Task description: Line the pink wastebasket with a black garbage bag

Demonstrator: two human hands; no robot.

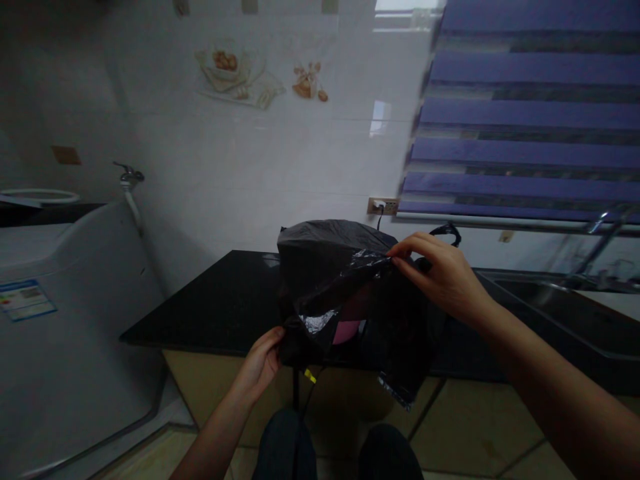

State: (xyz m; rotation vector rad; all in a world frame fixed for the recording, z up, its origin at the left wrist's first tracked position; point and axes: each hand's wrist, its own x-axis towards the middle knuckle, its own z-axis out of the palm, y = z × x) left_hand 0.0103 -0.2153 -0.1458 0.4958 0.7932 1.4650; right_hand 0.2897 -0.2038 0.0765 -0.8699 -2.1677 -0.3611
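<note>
Two parts of the black plastic bag (325, 267) are being pinched in the head view, the nearer by the left hand (263, 363), the farther by the right hand (443, 270), apparently so that the film is being spread between them. The bag is being held at the front of the dark countertop (210, 300), and a pink thing (346, 331) is being partly hidden by it.

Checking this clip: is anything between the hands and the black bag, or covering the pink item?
Nothing visible separates the left hand or right hand from the black bag; both grip it. The bag partly hides the pink item; whether that is inside or behind is unclear.
</note>
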